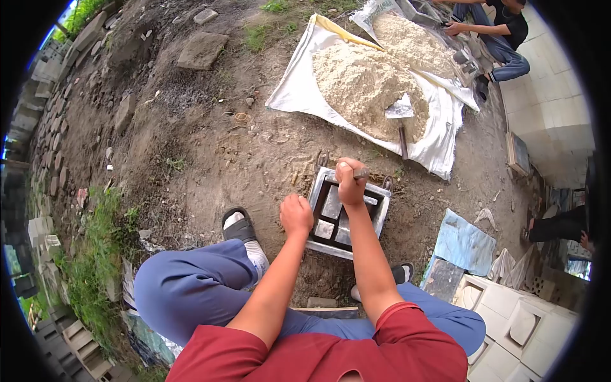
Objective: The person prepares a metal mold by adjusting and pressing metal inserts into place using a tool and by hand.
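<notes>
On the dirt between my feet sits a square metal mould (383, 219) with several flat-topped blocks inside, dark gaps running between them. My right hand (349, 184) is closed over the mould's far part, wrapped around a short rod-like handle (361, 173); whatever lies below that grip is hidden. My left hand (296, 215) is curled closed against the mould's left side. Its fingertips are turned away, so I cannot see what they hold. Wire-like loops (387, 183) stick out at the mould's far corners.
Ahead, a white sack sheet (296, 95) carries heaped pale sandy material (356, 79) and a trowel (400, 107). Another person (496, 32) crouches at far right. Pale cast blocks (503, 299) and a blue sheet (468, 239) lie right; stones (202, 51) lie far left.
</notes>
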`<state>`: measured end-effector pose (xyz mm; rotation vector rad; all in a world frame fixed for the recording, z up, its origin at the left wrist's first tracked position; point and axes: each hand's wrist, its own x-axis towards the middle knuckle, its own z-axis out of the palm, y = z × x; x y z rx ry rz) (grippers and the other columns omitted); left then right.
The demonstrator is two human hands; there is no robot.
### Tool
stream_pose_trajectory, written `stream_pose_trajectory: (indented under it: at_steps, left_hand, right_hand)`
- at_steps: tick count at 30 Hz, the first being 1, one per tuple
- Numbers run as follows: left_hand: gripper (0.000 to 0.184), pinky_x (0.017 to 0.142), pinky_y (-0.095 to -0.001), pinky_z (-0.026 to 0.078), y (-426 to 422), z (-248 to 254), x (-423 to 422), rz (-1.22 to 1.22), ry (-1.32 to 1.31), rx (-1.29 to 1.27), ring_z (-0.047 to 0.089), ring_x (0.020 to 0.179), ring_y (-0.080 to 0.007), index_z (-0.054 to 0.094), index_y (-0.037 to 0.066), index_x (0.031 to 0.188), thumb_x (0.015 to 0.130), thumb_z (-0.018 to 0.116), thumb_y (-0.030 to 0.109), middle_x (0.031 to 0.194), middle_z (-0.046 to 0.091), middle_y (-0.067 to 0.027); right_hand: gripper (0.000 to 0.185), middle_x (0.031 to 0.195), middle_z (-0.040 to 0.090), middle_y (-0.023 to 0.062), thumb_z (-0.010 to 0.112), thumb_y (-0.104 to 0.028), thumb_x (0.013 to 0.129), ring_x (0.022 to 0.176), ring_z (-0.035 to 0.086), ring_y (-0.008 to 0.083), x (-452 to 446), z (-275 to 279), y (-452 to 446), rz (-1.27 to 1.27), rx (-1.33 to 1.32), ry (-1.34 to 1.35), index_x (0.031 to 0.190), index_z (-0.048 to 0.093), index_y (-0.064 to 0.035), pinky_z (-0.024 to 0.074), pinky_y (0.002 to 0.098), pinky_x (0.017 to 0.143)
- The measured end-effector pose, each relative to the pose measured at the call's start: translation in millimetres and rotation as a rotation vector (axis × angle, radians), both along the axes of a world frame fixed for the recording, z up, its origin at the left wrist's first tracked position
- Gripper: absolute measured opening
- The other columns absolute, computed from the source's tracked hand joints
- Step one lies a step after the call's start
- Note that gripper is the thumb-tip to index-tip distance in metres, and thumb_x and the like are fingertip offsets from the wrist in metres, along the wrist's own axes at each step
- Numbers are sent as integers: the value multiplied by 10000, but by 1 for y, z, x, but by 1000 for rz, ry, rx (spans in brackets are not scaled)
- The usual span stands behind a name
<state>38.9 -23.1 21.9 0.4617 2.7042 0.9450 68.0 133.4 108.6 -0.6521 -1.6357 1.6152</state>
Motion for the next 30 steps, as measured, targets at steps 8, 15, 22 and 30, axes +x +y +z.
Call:
stream_pose_trajectory:
  at_steps: [8,15,22,30]
  left_hand:
    - [308,908,-534,456,0,8,1,-8,-22,-19,587,1019,-418,622,32,952,993,443,279,1035,640,-200]
    - [326,913,-534,455,-1,8,0,-35,-36,-3,586,1018,-426,630,22,954,994,438,283,1036,642,-210]
    - [335,912,-534,456,-4,8,2,-15,-28,-13,589,1019,-426,643,18,951,991,437,279,1055,649,-212]
    - [281,884,-540,474,0,2,0,-10,-19,-21,596,1037,-396,629,44,932,975,470,271,1065,651,-175]
  right_hand:
    - [253,573,415,32,530,-85,884,529,384,119,2,-35,2,10,74,-26,657,493,23,302,342,498]
    - [267,584,394,82,524,-79,881,517,387,173,2,17,-3,-27,166,-11,655,428,26,295,354,509]
    - [306,578,335,78,510,-91,891,515,362,170,6,-39,-2,-14,209,-82,629,386,5,291,369,511]
    - [326,564,357,57,511,-108,892,487,349,155,11,10,-16,-48,231,68,622,362,-2,265,352,484]
